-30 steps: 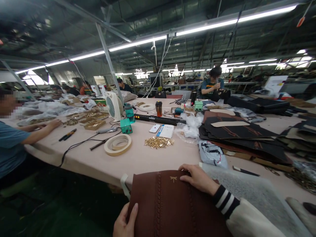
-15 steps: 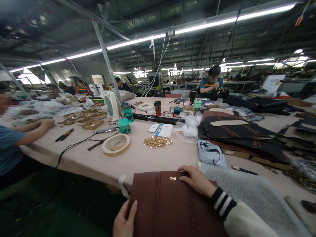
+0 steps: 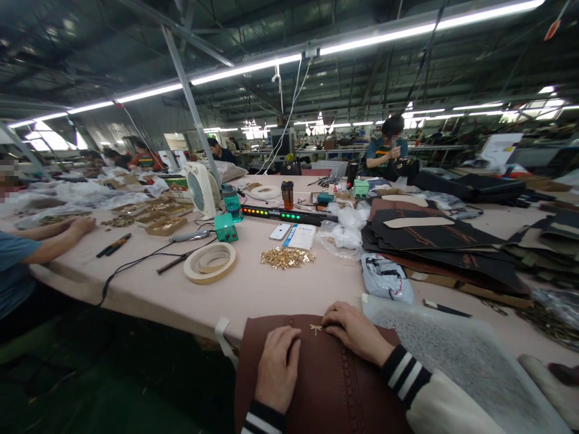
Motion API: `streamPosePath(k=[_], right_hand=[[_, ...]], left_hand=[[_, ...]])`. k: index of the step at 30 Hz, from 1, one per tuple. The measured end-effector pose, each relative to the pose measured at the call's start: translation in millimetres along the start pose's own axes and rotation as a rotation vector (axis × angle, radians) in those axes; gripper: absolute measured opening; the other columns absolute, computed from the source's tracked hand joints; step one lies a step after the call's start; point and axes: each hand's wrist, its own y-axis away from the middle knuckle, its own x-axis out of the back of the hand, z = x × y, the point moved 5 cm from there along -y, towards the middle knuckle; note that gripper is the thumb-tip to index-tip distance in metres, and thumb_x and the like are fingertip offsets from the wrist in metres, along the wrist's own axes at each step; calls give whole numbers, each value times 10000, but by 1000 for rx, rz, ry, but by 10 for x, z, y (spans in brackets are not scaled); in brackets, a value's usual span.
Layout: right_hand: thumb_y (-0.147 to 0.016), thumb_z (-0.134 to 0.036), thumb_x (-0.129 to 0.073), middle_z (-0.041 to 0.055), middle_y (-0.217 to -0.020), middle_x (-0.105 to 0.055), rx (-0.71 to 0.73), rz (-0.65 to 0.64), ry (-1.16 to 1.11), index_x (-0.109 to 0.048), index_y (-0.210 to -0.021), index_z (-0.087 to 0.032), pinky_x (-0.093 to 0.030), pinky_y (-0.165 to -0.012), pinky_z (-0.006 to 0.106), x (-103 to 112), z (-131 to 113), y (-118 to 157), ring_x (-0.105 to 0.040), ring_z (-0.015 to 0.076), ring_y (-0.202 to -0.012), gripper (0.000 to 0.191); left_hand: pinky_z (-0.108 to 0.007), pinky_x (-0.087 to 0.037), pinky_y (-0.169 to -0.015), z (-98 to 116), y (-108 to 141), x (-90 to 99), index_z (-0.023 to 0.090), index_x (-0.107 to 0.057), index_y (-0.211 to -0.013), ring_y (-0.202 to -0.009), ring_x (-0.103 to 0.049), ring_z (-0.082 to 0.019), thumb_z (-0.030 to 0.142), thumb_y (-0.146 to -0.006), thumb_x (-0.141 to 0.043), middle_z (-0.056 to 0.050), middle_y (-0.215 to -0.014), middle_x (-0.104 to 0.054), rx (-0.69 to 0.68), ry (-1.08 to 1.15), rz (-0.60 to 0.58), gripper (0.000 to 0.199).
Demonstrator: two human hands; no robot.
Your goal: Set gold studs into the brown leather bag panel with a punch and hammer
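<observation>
The brown leather panel (image 3: pixel 316 395) extends toward me from its gold dragonfly (image 3: pixel 315 328). Left of the dragonfly, my left hand (image 3: pixel 275 364) rests loosely, its thumb spread apart; just right of it, my right hand (image 3: pixel 353 331) touches the panel, whether pinching I can't tell.

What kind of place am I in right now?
Likely a leather-goods workshop: there's a brown leather-like panel, a pile of small gold-coloured pieces, and stacked dark cut sheets.
</observation>
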Motion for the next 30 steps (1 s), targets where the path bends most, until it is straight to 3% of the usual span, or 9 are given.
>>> streamPosePath(k=[3, 7, 16, 30], right_hand=[[-950, -272, -639, 17, -1088, -714, -5, 8, -1, -774, -990, -302, -444, -977, 344, 3, 0, 11, -620, 220, -1062, 144], [-943, -261, -641, 14, -1087, -716, -11, 4, -8, -778, -978, -307, -446, -971, 342, -2, 11, 6, -624, 219, -1053, 148], [-921, -235, -648, 10, -1075, -715, -20, -5, -22, -775, -956, -300, -444, -966, 335, -8, 32, -31, -623, 212, -1051, 147], [-890, -215, -666, 38, -1043, -697, -70, 54, -21, -680, -1008, -243, -457, -944, 342, -34, 85, -18, -614, 221, -1023, 122]], left_hand=[[-441, -568, -918, 105, -128, -181, 238, -740, -1083, -1030, -643, -262, 218, -992, -529, -88, -1070, -704, -47, -94, -38, 231], [-434, -546, -901, 119, -199, -271, 235, -751, -1073, -996, -620, -258, 211, -1001, -531, -81, -1040, -694, -34, -166, -46, 233], [-395, -507, -835, 50, -311, -337, 261, -761, -981, -931, -580, -249, 261, -993, -573, -49, -990, -683, 99, -239, -90, 189], [-402, -465, -868, 133, -261, -296, 240, -655, -979, -950, -564, -247, 158, -945, -573, -34, -1001, -657, 53, -230, -66, 121]])
